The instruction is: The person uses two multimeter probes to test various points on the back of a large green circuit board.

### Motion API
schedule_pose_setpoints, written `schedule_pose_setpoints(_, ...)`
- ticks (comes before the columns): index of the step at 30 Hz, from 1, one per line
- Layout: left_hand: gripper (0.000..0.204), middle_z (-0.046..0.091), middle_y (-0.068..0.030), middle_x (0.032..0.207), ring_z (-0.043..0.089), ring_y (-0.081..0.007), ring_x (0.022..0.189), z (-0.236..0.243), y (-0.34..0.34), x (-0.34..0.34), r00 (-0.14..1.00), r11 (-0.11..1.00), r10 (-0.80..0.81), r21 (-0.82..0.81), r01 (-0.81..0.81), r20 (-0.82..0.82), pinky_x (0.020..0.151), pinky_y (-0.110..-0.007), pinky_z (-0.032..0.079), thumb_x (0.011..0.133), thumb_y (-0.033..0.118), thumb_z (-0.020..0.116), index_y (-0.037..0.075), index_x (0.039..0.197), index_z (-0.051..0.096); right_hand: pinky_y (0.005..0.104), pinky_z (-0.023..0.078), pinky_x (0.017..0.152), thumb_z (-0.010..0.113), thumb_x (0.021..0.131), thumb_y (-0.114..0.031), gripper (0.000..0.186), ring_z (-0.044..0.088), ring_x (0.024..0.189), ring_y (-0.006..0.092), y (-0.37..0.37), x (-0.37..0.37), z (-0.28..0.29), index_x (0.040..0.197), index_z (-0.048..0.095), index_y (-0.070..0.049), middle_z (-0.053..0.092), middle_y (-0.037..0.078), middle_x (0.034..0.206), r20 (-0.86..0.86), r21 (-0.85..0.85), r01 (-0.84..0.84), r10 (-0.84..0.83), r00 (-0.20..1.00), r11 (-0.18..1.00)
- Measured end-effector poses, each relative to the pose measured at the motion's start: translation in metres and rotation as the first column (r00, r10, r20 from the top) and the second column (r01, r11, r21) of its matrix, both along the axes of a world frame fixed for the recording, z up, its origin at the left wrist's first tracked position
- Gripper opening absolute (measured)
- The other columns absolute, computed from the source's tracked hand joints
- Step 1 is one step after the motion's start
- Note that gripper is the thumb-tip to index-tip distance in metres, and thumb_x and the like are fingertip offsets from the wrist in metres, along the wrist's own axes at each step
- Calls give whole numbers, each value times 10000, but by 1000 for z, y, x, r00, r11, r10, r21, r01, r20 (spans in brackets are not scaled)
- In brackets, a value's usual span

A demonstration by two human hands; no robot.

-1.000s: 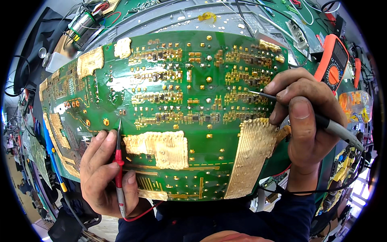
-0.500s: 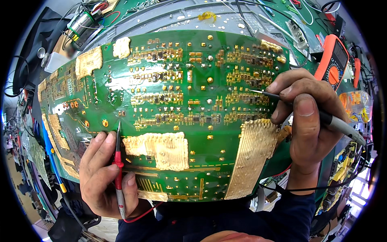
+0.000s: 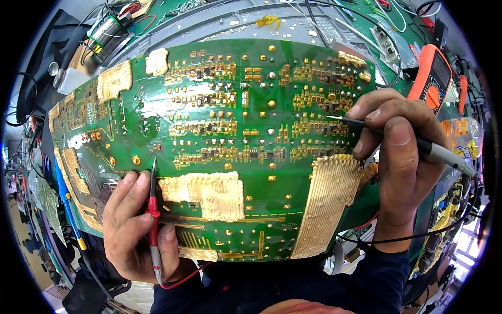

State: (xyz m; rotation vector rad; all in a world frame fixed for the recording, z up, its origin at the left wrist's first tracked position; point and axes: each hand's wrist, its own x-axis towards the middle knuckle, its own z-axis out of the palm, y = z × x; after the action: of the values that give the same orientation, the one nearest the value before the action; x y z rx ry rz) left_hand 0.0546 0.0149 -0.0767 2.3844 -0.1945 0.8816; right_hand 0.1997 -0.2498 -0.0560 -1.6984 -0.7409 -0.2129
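Observation:
A large green circuit board with gold components and cream-coloured textured patches spans the middle of the view. My left hand is closed on a red-and-grey test probe at the board's lower left; its metal tip is at the board beside some small pads. My right hand grips a black-and-grey probe, its fine tip among the small components at the board's upper right. A red lead runs down from the left probe, and a black lead curves from the right one.
An orange multimeter lies at the upper right beside a plastic bag. A grey tray with scraps sits behind the board. A metal cylinder device, cables and a blue-and-yellow tool are around the edges.
The board has shifted very slightly. My right hand and its probe have tilted a little, the thumb rising and the grip moving slightly right; the left hand stays nearly in place.

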Motion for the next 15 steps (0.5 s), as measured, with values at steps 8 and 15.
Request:
schedule_pose_setpoints(8, 257, 646, -314, 1067, 592, -445, 1098, -3, 1, 1, 1000, 1000, -4, -14, 4, 19, 1005, -489, 406, 789, 131, 671, 4, 956, 523, 194, 431, 520, 492, 970, -212, 255, 497, 542, 86, 1, -1, -1, 921, 572, 26, 628, 208, 902, 12, 5, 13, -13, 1000, 1000)
schedule_pose_setpoints(15, 259, 568, -335, 1195, 507, -451, 1210, 3, 6, -5, 992, 993, -63, 90, 73, -113, 1064, -527, 315, 892, 140, 574, 5, 1070, 442, 192, 424, 521, 484, 974, -208, 258, 496, 538, 84, 1, 0, 0, 923, 573, 28, 622, 203, 905, -7, -9, 2, -3, 1000, 1000)
